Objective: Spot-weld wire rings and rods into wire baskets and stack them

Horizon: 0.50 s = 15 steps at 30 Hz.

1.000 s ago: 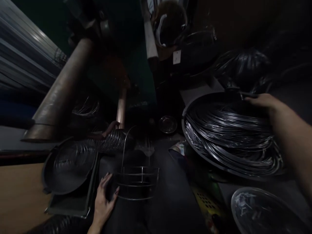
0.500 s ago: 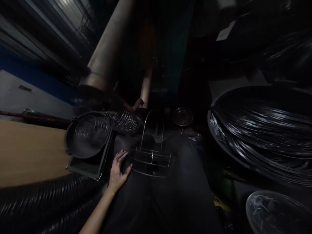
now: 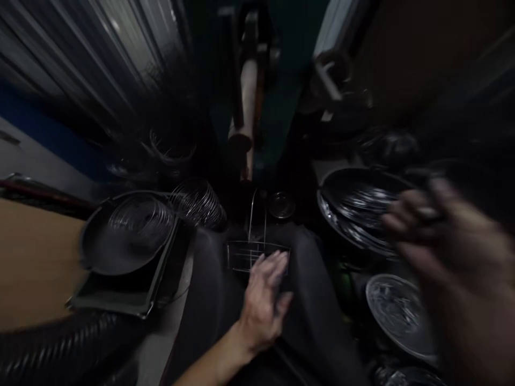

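Observation:
A thin wire frame point(image 3: 259, 254), shaped like a small rack with a tall loop at its far side, lies on the dark cloth over my lap. My left hand point(image 3: 263, 305) is at its near edge, fingers stretched out and thumb apart; whether the fingertips touch the wire is unclear. Raised at the right and blurred, my right hand point(image 3: 454, 241) has its fingers curled closed. What it holds, if anything, I cannot make out. Behind that hand stands a wide tub of metal wires point(image 3: 354, 198), partly covered by it.
At the left, a round dark pan point(image 3: 116, 257) with wire rings rests over a green-grey crate point(image 3: 116, 300). Coiled wire rings point(image 3: 199, 201) stand beside it. A bowl of small metal pieces point(image 3: 396, 311) is at the right. Ahead is a machine with a pale cylindrical arm point(image 3: 247, 96).
My left hand has moved right, from the frame's left side to its near edge. My right hand has come into view at the right. The head view has shifted.

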{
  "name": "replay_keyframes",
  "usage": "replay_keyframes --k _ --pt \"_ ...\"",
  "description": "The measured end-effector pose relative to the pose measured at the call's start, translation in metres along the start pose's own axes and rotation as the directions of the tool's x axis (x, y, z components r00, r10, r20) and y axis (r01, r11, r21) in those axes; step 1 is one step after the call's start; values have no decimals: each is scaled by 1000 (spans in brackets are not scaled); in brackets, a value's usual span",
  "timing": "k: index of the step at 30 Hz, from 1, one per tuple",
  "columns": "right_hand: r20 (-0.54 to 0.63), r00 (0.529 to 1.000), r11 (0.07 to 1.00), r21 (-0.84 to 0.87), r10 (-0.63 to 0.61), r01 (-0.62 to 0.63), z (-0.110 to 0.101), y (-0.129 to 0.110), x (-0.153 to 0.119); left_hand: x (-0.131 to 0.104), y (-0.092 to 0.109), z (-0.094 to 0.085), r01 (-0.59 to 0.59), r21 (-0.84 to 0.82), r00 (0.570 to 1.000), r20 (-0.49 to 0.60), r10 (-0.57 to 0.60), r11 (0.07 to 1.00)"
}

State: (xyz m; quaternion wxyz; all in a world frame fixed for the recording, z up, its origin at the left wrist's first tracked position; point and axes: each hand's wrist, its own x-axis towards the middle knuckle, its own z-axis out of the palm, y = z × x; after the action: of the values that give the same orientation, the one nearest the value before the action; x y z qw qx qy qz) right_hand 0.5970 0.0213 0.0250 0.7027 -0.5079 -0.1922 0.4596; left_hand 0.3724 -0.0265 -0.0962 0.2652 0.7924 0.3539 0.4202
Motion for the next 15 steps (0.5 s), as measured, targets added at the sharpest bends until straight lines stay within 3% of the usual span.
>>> replay_keyframes --k 3,6,8,10,13,15 --pt "139 978 967 182 155 -179 34 6 -24 35 26 12 170 -230 963 247 -111 958" --pt "279 947 941 247 160 -232 51 24 -24 42 29 11 498 -431 844 442 -305 752" --pt "312 943 932 293 117 -213 52 33 -15 35 25 9 616 -545 788 443 -428 569" --pt "322 942 919 334 97 -209 49 40 -5 26 20 9 649 -603 755 435 -491 464" --pt "320 943 922 332 90 -201 42 48 3 21 20 14 708 -538 704 484 -520 458" --pt "290 956 961 248 45 -120 35 56 0 24 23 21 735 -491 676 471 -567 468"
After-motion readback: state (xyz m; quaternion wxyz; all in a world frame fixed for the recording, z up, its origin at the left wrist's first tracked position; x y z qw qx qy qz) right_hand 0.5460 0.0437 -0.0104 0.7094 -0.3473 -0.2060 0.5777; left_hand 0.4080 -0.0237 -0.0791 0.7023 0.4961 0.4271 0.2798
